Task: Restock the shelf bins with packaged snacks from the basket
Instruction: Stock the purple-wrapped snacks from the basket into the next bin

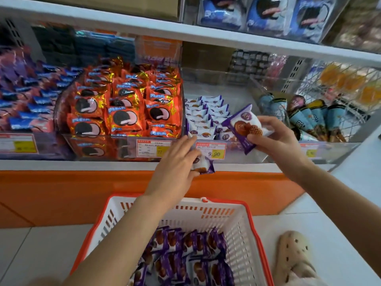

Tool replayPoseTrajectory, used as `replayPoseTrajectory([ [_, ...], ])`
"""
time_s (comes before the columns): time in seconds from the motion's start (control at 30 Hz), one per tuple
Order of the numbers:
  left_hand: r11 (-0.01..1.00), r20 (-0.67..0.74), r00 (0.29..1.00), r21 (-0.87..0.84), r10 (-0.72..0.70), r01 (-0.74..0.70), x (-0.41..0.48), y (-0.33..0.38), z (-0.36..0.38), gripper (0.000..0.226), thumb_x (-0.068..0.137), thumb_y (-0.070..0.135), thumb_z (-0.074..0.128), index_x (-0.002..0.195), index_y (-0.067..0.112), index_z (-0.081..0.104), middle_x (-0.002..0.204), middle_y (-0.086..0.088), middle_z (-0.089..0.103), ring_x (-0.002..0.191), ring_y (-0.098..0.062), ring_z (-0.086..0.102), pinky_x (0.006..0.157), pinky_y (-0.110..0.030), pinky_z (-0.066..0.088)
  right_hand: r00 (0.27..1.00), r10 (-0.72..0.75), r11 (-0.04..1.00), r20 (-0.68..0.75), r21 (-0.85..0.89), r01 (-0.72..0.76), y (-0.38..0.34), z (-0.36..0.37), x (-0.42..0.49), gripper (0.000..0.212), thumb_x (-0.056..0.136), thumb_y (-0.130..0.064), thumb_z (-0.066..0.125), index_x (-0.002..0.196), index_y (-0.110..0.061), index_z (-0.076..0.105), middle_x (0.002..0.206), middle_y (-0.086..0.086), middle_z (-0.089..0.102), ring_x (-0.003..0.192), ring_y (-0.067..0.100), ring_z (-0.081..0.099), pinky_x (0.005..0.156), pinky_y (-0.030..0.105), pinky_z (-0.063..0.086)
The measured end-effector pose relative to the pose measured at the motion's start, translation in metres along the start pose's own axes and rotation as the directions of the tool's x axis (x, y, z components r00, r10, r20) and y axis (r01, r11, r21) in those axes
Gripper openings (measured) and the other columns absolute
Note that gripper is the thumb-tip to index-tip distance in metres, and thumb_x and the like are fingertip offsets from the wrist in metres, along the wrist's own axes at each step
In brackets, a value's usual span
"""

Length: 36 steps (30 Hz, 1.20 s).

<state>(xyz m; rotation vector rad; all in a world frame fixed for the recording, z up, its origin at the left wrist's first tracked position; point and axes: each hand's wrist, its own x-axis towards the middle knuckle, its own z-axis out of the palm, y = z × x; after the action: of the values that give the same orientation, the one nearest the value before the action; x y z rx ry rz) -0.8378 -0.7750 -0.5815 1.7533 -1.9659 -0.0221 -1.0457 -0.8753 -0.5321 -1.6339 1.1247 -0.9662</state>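
A white basket with an orange rim (243, 228) stands on the floor below me and holds several purple-and-white snack packs (185, 259). My left hand (175, 162) grips one such pack (203, 165) in front of the shelf edge. My right hand (278, 139) holds another purple-and-white pack (243, 124) just above the front of the clear middle bin (233, 91). That bin has several matching packs (206, 114) stacked at its left front, with bare room behind them.
Left of the middle bin sits a bin of orange cookie packs (123, 106); further left are blue packs (31, 104). On the right lies a bin of cone snacks (313, 118). Price tags (211, 150) line the shelf front. A foot in a beige clog (294, 256) stands beside the basket.
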Motion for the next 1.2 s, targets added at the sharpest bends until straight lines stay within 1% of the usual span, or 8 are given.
replayPoseTrajectory([
  [0.13, 1.0, -0.084, 0.996, 0.023, 0.007, -0.005, 0.004, -0.002, 0.009, 0.044, 0.088, 0.021, 0.065, 0.131, 0.017, 0.054, 0.155, 0.003, 0.027, 0.144, -0.016, 0.016, 0.107, -0.023, -0.001, 0.99, -0.129, 0.899, 0.062, -0.414, 0.143, -0.009, -0.001, 0.045, 0.033, 0.084, -0.007, 0.069, 0.107, -0.024, 0.054, 0.102, -0.009, 0.055, 0.072, 0.008, 0.054, 0.061, 0.008, 0.044],
  [0.33, 0.998, -0.117, 0.993, 0.064, 0.01, -0.003, 0.006, -0.002, 0.014, 0.046, 0.086, 0.024, 0.068, 0.13, 0.018, 0.057, 0.154, 0.003, 0.03, 0.143, -0.018, 0.021, 0.108, -0.026, 0.001, 0.944, 0.098, 0.52, 0.315, -0.825, 0.221, 0.003, -0.012, 0.097, 0.045, 0.08, -0.007, 0.072, 0.121, -0.013, 0.057, 0.113, 0.001, 0.056, 0.102, 0.019, 0.054, 0.085, 0.023, 0.038],
  [0.4, 0.993, -0.089, 0.996, 0.113, -0.007, 0.017, 0.007, -0.002, 0.014, 0.047, 0.079, 0.024, 0.076, 0.124, 0.018, 0.061, 0.15, 0.0, 0.038, 0.14, -0.021, 0.03, 0.107, -0.029, 0.008, 0.908, 0.176, 0.447, 0.379, -0.853, 0.269, 0.012, -0.01, 0.103, 0.041, 0.078, -0.014, 0.075, 0.116, -0.013, 0.06, 0.114, 0.003, 0.059, 0.098, 0.017, 0.054, 0.082, 0.022, 0.038],
  [0.57, 0.992, -0.048, 0.998, 0.121, -0.037, 0.042, 0.008, -0.003, 0.016, 0.053, 0.047, 0.021, 0.095, 0.095, 0.014, 0.073, 0.126, -0.008, 0.062, 0.116, -0.029, 0.058, 0.093, -0.034, 0.032, 0.893, 0.253, 0.462, 0.372, -0.857, 0.226, 0.023, -0.005, 0.113, 0.045, 0.071, -0.013, 0.081, 0.113, -0.018, 0.063, 0.115, 0.001, 0.062, 0.098, 0.015, 0.056, 0.089, 0.023, 0.043],
  [0.7, 0.992, -0.049, 0.998, 0.114, -0.041, 0.047, 0.007, -0.001, 0.016, 0.05, 0.05, 0.021, 0.094, 0.095, 0.015, 0.073, 0.128, -0.007, 0.06, 0.119, -0.029, 0.056, 0.093, -0.032, 0.031, 0.882, 0.313, 0.405, 0.352, -0.89, 0.212, 0.018, 0.004, 0.114, 0.056, 0.068, -0.021, 0.084, 0.117, -0.016, 0.057, 0.107, -0.002, 0.061, 0.095, 0.016, 0.055, 0.091, 0.027, 0.043],
  [0.83, 0.99, -0.037, 0.997, 0.124, -0.062, 0.066, 0.007, -0.001, 0.015, 0.051, 0.047, 0.023, 0.095, 0.093, 0.018, 0.073, 0.127, -0.005, 0.061, 0.118, -0.027, 0.057, 0.093, -0.031, 0.031, 0.857, 0.283, 0.303, 0.43, -0.888, 0.346, 0.013, 0.007, 0.117, 0.032, 0.083, -0.014, 0.07, 0.114, -0.018, 0.063, 0.11, -0.002, 0.064, 0.091, 0.012, 0.055, 0.09, 0.027, 0.045],
  [1.07, 0.99, -0.04, 0.995, 0.102, -0.093, 0.097, 0.006, -0.001, 0.018, 0.046, 0.06, 0.02, 0.089, 0.102, 0.017, 0.071, 0.137, -0.004, 0.054, 0.128, -0.025, 0.047, 0.097, -0.03, 0.027, 0.887, 0.104, 0.32, 0.451, -0.859, 0.399, 0.014, 0.01, 0.115, 0.024, 0.085, -0.018, 0.069, 0.108, -0.017, 0.066, 0.1, -0.004, 0.062, 0.087, 0.009, 0.054, 0.078, 0.019, 0.039],
  [1.2, 0.996, -0.066, 0.996, 0.068, -0.054, 0.059, 0.007, 0.002, 0.014, 0.045, 0.079, 0.026, 0.076, 0.121, 0.021, 0.062, 0.149, 0.004, 0.037, 0.14, -0.015, 0.026, 0.108, -0.025, 0.02, 0.889, 0.113, 0.316, 0.443, -0.864, 0.391, 0.007, 0.017, 0.108, 0.018, 0.085, -0.023, 0.067, 0.102, -0.027, 0.064, 0.092, -0.013, 0.06, 0.09, 0.011, 0.058, 0.084, 0.029, 0.046],
])
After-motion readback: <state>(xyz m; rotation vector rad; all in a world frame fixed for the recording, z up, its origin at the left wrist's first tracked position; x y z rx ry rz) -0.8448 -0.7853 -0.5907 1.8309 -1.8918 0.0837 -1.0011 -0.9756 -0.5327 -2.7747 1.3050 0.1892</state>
